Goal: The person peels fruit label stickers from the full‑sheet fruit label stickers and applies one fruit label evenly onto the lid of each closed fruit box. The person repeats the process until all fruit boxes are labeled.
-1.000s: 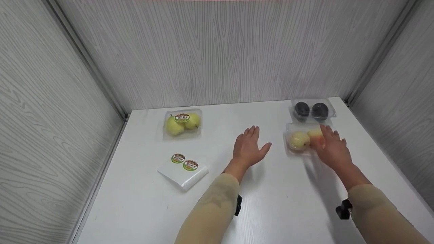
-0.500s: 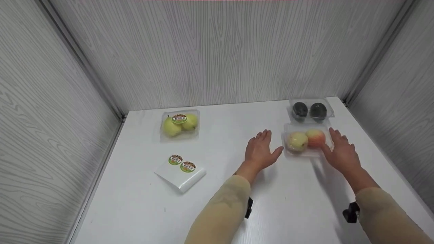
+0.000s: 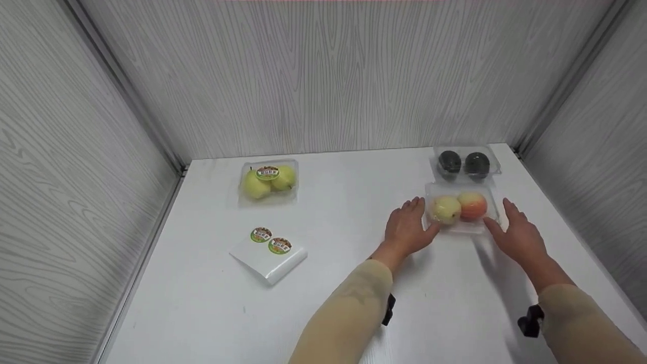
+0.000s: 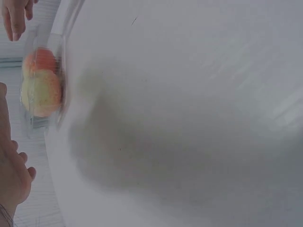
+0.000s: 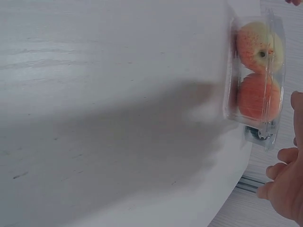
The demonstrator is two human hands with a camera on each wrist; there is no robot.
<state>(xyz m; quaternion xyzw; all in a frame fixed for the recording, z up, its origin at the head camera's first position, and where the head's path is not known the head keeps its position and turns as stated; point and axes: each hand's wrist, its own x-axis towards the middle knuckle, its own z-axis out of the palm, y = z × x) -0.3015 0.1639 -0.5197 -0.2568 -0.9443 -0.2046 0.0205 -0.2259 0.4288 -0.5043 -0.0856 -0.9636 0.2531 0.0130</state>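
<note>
Two pale yellow and red apples (image 3: pixel 472 206) sit in a clear plastic clamshell box (image 3: pixel 467 228) on the right half of the white table. My left hand (image 3: pixel 408 230) is at the box's left side, fingers extended and thumb spread, fingertips close to its edge. On the opposite side, my right hand (image 3: pixel 520 236) is held with straight fingers and thumb apart, just off the right edge. Neither hand grips anything. Both wrist views show the box between the hands, with the left hand (image 4: pixel 13 165) and right hand (image 5: pixel 286 179) partly cut off by the frame.
Right behind stands a clear box with two dark round fruits (image 3: pixel 477 165). At the back left is a box of yellow-green pears (image 3: pixel 258 187) with a round label on top. A white sheet (image 3: pixel 263 260) bearing two round stickers (image 3: pixel 279 245) lies front left. Grey panels (image 3: pixel 323 76) enclose the table.
My left hand has moved right, up to the apple box's left side. The right hand has shifted right from over the box to beside it. The boxes stay in place.
</note>
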